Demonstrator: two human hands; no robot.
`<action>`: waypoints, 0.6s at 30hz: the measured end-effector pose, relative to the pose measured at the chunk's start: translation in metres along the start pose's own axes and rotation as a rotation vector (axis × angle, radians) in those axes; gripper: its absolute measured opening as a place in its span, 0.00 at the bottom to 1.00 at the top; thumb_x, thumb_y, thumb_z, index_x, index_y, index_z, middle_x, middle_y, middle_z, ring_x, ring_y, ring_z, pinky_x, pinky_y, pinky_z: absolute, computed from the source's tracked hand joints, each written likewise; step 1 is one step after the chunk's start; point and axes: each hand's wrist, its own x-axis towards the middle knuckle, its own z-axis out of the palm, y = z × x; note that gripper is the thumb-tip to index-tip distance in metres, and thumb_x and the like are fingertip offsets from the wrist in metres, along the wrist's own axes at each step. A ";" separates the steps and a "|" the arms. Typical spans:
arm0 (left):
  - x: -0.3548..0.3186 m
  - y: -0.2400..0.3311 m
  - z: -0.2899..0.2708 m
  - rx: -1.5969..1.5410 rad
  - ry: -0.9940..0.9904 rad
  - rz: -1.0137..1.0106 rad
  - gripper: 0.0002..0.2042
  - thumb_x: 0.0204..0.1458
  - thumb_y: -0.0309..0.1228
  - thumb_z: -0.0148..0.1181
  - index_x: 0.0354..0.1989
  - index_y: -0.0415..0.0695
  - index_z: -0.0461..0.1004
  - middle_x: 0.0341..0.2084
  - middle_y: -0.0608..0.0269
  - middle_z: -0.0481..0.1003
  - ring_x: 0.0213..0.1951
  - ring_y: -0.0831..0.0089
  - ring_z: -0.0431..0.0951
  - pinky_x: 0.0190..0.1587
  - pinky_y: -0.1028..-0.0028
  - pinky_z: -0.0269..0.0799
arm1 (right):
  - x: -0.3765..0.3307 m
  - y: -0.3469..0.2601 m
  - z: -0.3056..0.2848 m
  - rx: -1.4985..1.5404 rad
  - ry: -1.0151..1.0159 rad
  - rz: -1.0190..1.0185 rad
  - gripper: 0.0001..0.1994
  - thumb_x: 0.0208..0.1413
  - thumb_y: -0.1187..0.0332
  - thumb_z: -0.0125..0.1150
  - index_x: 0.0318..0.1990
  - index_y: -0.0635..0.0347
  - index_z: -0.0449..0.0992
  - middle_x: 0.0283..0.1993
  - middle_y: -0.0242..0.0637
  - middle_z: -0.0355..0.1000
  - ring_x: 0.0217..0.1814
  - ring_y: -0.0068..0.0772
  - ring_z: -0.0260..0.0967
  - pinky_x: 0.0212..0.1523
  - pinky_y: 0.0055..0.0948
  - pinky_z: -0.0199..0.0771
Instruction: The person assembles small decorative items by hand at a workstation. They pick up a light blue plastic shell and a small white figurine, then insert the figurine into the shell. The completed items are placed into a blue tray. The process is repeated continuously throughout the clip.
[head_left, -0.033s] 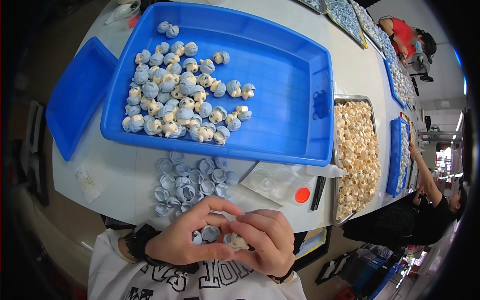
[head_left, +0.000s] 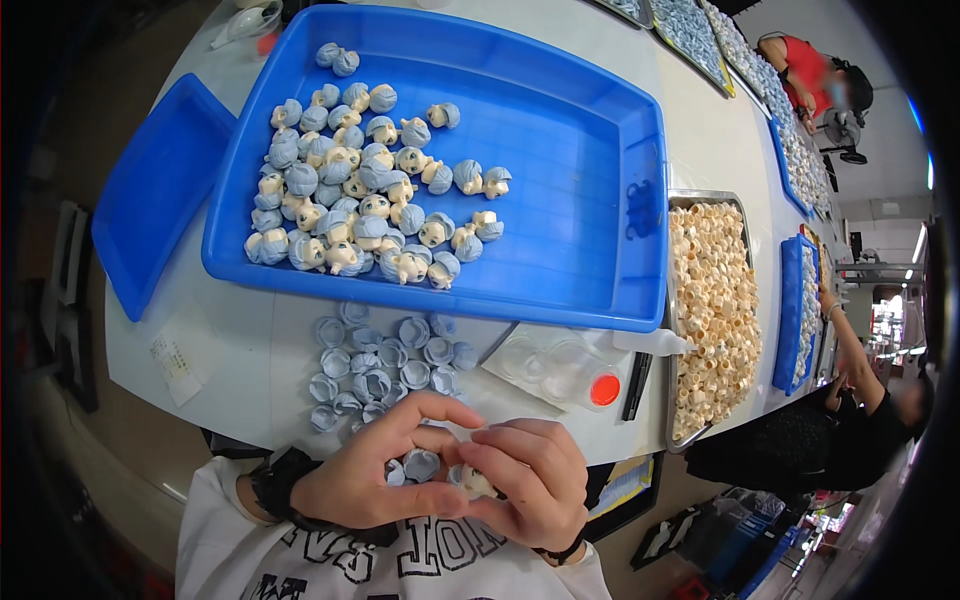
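Between left hand (head_left: 372, 470) and right hand (head_left: 528, 482), blue hair piece (head_left: 421, 464).

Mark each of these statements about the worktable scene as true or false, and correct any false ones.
1. The large blue tray holds assembled doll heads. True.
2. Loose blue hair pieces lie inside that tray. False: they lie on the white table, in front of it.
3. The left hand and right hand are together near a blue hair piece. True.
4. The metal tray at right holds blue parts. False: it holds cream-coloured parts.
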 end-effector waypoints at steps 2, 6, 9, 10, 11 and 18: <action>-0.001 0.000 0.002 -0.028 0.011 -0.003 0.28 0.45 0.44 0.61 0.49 0.35 0.64 0.43 0.59 0.66 0.48 0.73 0.64 0.54 0.72 0.54 | -0.002 0.002 0.005 -0.025 0.023 -0.022 0.21 0.35 0.58 0.66 0.36 0.63 0.75 0.33 0.35 0.70 0.30 0.34 0.67 0.30 0.27 0.66; -0.001 0.001 0.004 -0.022 0.013 0.005 0.23 0.48 0.45 0.57 0.41 0.35 0.69 0.38 0.59 0.70 0.44 0.74 0.67 0.49 0.74 0.58 | -0.004 0.002 0.005 -0.045 0.055 -0.031 0.21 0.35 0.57 0.66 0.35 0.63 0.75 0.32 0.34 0.69 0.29 0.32 0.66 0.28 0.27 0.65; 0.000 -0.002 -0.009 0.132 -0.165 0.024 0.18 0.50 0.38 0.56 0.41 0.35 0.68 0.31 0.62 0.71 0.36 0.77 0.70 0.42 0.77 0.63 | -0.004 0.001 -0.001 -0.066 0.095 -0.067 0.20 0.35 0.57 0.66 0.34 0.62 0.74 0.31 0.33 0.69 0.28 0.31 0.64 0.28 0.27 0.65; 0.001 -0.002 -0.012 0.201 -0.241 0.033 0.16 0.51 0.35 0.56 0.42 0.36 0.67 0.29 0.63 0.72 0.33 0.78 0.70 0.39 0.78 0.64 | -0.003 -0.001 -0.002 -0.071 0.110 -0.085 0.20 0.35 0.57 0.67 0.33 0.62 0.74 0.31 0.33 0.69 0.28 0.31 0.64 0.28 0.27 0.65; 0.000 0.002 -0.009 0.217 -0.238 0.024 0.14 0.51 0.35 0.56 0.37 0.35 0.69 0.26 0.62 0.72 0.31 0.77 0.71 0.35 0.78 0.65 | -0.002 -0.003 -0.004 -0.071 0.102 -0.088 0.20 0.36 0.56 0.66 0.33 0.61 0.74 0.32 0.33 0.68 0.29 0.31 0.64 0.29 0.28 0.65; 0.001 -0.002 -0.008 0.259 -0.212 0.151 0.17 0.52 0.39 0.53 0.38 0.34 0.69 0.24 0.61 0.71 0.26 0.76 0.70 0.29 0.79 0.64 | -0.004 0.003 -0.003 -0.002 0.071 -0.077 0.25 0.40 0.49 0.62 0.39 0.62 0.72 0.38 0.39 0.70 0.33 0.38 0.68 0.33 0.31 0.68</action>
